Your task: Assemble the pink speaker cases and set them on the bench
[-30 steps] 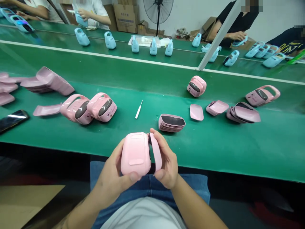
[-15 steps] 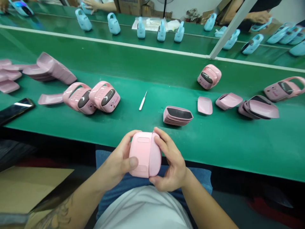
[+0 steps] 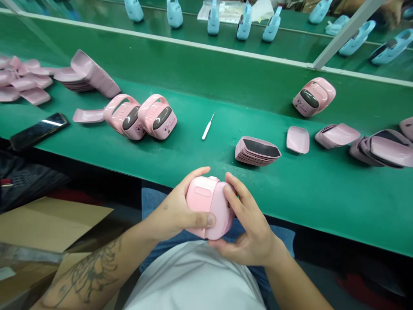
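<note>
Green belt stretches before you, a black phone at left, a thin white pick in the middle. Your left hand and right hand hold a pink case tight over your lap; it looks shut.

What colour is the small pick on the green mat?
The pick is white; the head view shows it best.

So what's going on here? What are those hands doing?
A person sitting at a long green belt is holding a pink plastic case with both hands. The left hand grips one side with its thumb across the front, and the right hand wraps the other side. More pink cases and stacks of pink panels lie on the belt, near a small white-handled pick. Blue cases stand farther away.
</note>
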Available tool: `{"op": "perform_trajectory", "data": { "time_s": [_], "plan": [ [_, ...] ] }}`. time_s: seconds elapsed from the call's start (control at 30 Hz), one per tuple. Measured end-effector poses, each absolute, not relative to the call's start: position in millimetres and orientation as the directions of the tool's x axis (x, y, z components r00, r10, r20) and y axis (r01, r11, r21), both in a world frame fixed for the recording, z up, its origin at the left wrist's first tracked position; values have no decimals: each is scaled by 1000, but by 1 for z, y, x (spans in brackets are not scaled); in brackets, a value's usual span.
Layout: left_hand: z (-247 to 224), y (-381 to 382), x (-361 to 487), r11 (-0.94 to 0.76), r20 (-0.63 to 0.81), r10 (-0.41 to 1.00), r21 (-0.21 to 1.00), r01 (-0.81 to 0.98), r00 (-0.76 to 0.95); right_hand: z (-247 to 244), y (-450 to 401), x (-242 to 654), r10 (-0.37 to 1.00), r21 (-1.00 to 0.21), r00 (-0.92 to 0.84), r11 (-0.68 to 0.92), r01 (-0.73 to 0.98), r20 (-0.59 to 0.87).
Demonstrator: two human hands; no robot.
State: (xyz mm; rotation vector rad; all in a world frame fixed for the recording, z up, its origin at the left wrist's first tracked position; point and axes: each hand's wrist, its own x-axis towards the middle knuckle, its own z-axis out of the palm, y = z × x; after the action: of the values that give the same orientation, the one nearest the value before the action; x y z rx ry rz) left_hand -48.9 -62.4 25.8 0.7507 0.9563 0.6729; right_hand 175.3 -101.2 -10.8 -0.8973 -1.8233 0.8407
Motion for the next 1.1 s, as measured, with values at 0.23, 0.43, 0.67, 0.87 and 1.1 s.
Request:
{"op": "perform_trajectory", "data": {
  "time_s": [0.23,0.43,0.67,0.87,1.1],
  "plan": [
    [22,-63,-41,592,-455,781,758,-273,428,-4,-99,179,861,-863,-328,464,199,388],
    [23,-63,-38,612,-490,778,731,-302,394,-4,-103,179,874,-871,-316,444,208,370],
    [18,-64,-34,612,-469,783,701,-367,410,-2,-102,176,813,-763,-409,555,332,414],
    [18,-64,-32,581,-465,806,742,-334,367,3,-98,177,745,-663,-500,647,377,442],
    [21,-66,-32,509,-406,836,824,-247,369,5,-101,177,715,-621,-505,687,377,484]
  ]
}}
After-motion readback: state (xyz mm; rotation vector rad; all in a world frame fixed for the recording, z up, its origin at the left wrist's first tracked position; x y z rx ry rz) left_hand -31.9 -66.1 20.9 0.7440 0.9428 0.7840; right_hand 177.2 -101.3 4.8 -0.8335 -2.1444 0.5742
